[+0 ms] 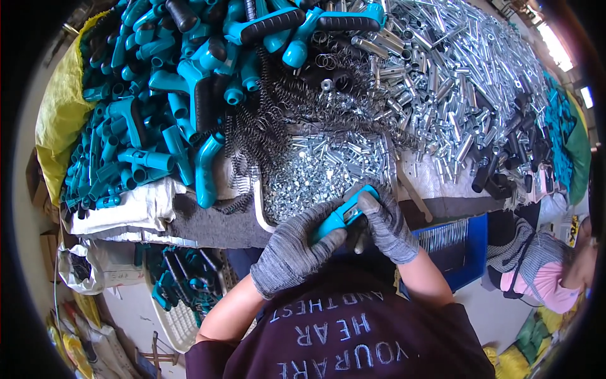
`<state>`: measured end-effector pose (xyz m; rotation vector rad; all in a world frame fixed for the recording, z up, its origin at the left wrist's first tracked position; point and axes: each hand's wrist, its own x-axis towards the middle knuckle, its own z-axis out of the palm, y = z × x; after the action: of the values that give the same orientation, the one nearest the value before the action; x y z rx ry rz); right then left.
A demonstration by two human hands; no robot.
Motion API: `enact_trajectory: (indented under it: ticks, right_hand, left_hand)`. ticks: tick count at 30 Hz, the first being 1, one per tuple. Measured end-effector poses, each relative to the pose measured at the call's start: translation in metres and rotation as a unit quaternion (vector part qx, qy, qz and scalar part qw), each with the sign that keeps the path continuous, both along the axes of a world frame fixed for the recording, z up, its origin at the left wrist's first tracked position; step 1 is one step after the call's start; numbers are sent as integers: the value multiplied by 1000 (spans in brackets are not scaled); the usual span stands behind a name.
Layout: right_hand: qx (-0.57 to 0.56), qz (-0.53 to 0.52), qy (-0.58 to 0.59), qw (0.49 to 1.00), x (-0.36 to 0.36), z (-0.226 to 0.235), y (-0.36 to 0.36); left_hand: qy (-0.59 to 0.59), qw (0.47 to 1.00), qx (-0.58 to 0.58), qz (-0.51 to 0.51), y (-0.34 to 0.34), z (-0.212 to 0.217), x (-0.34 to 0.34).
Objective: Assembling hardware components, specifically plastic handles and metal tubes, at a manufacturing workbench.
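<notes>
- The left hand (293, 249), in a grey knitted glove, is partly closed, thumb and fingers around the lower end of a teal moulded plastic handle piece (341, 216).
- The right hand (388, 227), gloved alike, is curled around the piece's other end, thumb pressed on it.
- The piece is held tilted at the near edge of the cloth-covered tabletop (208, 226).
- The step in hand looks like fitting or checking this one piece; the next move seems to call for one hand steadying it while the other thumb works.
- Just beyond the hands, a white-rimmed tray (257, 196) is heaped with small silver metal pieces (303, 180).
- Behind and left of it lie dark coiled wire springs (259, 126); teal plastic handles (151, 161) fill the tabletop's left side, shiny metal tubes (442, 82) its right.
- Below the near edge, a cream plastic basket (164, 319) at left holds teal-and-black parts (165, 295); a blue bin (478, 249) at right holds thin metal rods (445, 246).
</notes>
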<state>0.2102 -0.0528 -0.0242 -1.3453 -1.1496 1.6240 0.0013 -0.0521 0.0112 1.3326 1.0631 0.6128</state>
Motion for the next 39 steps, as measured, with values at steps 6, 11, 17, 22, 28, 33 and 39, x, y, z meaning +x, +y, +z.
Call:
enact_trajectory:
  ticks: [6,11,17,22,28,33,39]
  right_hand:
    - [46,3,-56,997,-1,8,9]
    - [321,-34,-396,860,11,6,26]
    - [323,-2,-455,830,2,-8,23]
    - [203,-4,-385,900,2,11,25]
    - [317,-24,-248,915,-18,30,16]
    - [335,-14,-316,887,-32,33,20]
    - [414,-30,-371,831,-38,31,22]
  left_hand:
    - [-50,996,-76,-7,2,-8,-15]
    - [-33,987,-98,127,4,-3,-28]
    - [-33,983,-116,142,8,0,-30]
    - [-15,988,-94,124,6,-6,-29]
    - [-11,994,-13,111,5,-14,-21]
    - [22,995,10,96,4,-9,-20]
    - [79,985,98,114,5,-4,-18]
